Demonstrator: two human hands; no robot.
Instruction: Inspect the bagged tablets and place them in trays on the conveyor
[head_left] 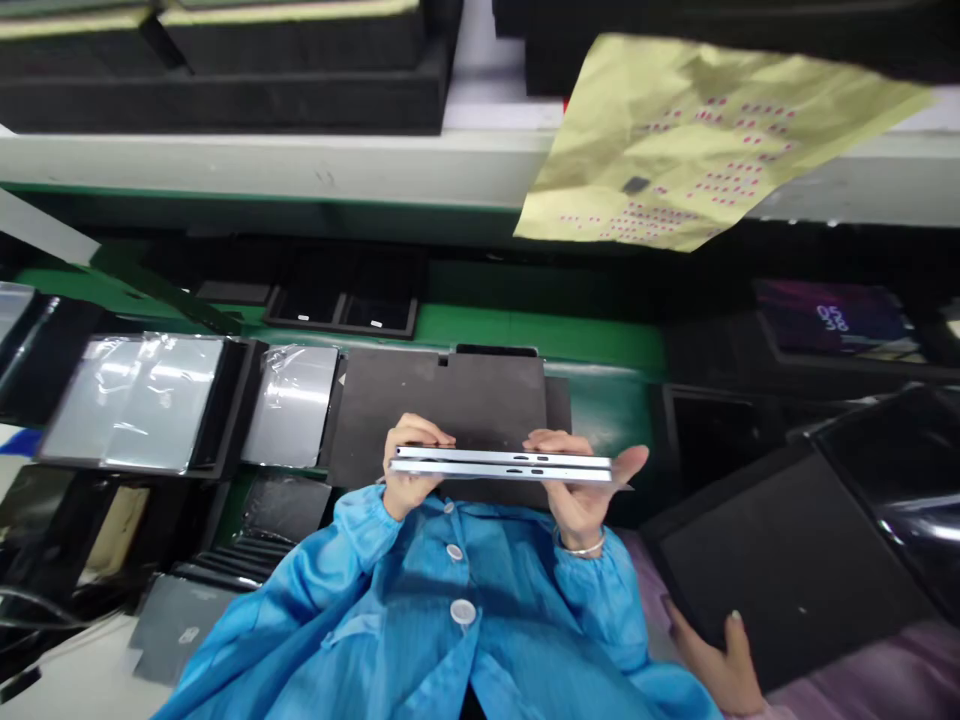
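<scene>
Two thin silver tablets point(502, 465), stacked one on the other, are held edge-on in front of my chest. Small slots show along the edges facing me. My left hand point(409, 465) grips their left end, with fingers over the top and the palm side below. At the right end, my right hand point(581, 495) is closed round the pair, its thumb sticking out past the corner. Behind the tablets lies a dark grey flat board point(442, 395), partly covered by my hands.
Film-wrapped silver tablets point(161, 400) lie in dark trays on the left. A co-worker's hand point(716, 660) holds a large black tray point(780, 560) on the right. Overhead, a yellow printed sheet point(705, 150) hangs from a white shelf point(300, 165). Dark screens point(345, 290) lie at the back.
</scene>
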